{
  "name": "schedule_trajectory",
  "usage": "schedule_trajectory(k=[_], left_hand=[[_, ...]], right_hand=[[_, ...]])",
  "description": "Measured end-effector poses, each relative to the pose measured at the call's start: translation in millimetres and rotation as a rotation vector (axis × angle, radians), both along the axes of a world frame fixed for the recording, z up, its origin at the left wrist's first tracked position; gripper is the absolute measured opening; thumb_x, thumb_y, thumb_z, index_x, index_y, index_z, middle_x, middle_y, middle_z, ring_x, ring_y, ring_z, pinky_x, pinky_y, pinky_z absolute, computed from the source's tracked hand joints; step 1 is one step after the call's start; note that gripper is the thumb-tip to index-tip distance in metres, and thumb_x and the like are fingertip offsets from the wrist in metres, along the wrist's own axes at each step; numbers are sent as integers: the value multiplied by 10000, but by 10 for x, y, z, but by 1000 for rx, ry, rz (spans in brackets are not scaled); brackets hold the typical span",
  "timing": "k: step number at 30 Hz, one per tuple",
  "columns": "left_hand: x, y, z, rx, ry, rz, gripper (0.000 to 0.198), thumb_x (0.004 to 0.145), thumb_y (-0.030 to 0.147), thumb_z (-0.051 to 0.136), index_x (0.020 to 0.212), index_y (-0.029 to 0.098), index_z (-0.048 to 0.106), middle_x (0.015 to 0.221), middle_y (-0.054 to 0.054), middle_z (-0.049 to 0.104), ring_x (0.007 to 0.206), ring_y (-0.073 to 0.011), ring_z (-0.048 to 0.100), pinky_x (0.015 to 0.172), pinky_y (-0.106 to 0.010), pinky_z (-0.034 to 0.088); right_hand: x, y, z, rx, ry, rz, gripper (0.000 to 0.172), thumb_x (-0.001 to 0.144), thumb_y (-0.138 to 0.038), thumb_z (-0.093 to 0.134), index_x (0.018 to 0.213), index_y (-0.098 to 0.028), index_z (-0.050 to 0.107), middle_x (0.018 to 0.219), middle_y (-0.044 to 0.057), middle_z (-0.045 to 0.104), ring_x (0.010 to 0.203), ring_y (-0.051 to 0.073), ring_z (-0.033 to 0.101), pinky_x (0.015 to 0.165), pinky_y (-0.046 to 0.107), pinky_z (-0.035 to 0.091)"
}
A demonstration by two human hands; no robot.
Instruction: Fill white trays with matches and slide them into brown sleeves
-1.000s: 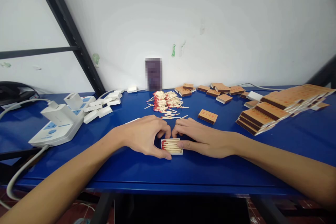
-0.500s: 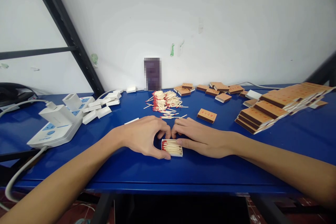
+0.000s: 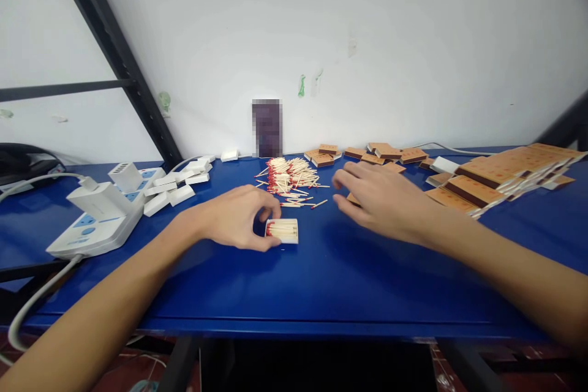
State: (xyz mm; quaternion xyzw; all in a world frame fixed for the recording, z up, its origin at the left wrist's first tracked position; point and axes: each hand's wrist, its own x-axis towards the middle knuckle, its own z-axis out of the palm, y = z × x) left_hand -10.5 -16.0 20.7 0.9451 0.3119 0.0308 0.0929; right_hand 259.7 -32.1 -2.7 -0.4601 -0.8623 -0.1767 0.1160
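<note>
A white matchbox tray (image 3: 285, 231) filled with red-tipped matches is gripped at its left end between the thumb and fingers of my left hand (image 3: 236, 218), just over the blue table. My right hand (image 3: 383, 201) hovers to the right with its fingers apart and nothing visible in them. Beneath its fingertips a brown matchbox cover (image 3: 353, 199) is mostly hidden. Behind the tray lies a loose pile of matches (image 3: 294, 176), with a few scattered in front of it.
White empty-looking trays (image 3: 181, 195) and a power strip (image 3: 98, 239) with chargers lie at left. Brown matchboxes (image 3: 323, 160) sit along the wall, and stacked ones (image 3: 473, 190) at right. A dark pixelated object (image 3: 267, 128) leans on the wall.
My left hand has carried the filled tray back and to the left. My right hand has let go of the tray and moved right, over the single brown matchbox cover.
</note>
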Motion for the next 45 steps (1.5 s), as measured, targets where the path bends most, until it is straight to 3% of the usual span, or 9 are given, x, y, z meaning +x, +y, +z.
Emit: schedule_trajectory(k=[3,6,8,13,22,45], left_hand=[[-53,31,46,58,-39,11,282,781,450,627,873,183,632,806,2,620,724,-149,552,699,-283,380],[-37,17,34,74,-9,15,289,775,463,624,846,183,628,790,3,615,716,-154,545,697,-287,378],[-9,5,-1,72,14,17,298,769,470,627,835,180,627,771,3,610,703,-155,543,683,-284,375],[39,10,-111,61,23,-13,281,774,464,637,822,188,604,757,14,611,703,-158,551,683,-284,370],[73,9,-152,63,-12,-59,297,804,477,627,857,185,616,767,5,606,694,-155,537,694,-292,379],[40,39,-189,-22,-70,-81,376,802,519,663,941,170,672,857,-23,648,774,-171,565,729,-304,404]], right_hand=[[155,46,-12,-23,-169,-169,202,906,-303,408,914,-156,546,899,136,608,831,284,582,703,380,387],[197,39,-39,-159,-198,-213,158,889,-278,430,934,-162,527,863,114,609,764,261,594,659,354,377],[148,-1,-30,-271,-142,-138,111,880,-275,445,912,-185,502,863,91,608,724,233,584,636,335,369],[-85,-145,3,-507,113,268,144,835,-309,565,905,-219,476,928,45,605,802,199,560,695,302,398],[-162,-124,-90,-479,250,341,254,838,-375,634,972,-205,502,931,32,595,809,187,541,715,304,395],[-116,-62,-29,-608,329,375,280,813,-389,689,923,-200,514,874,2,582,716,144,502,674,281,385]])
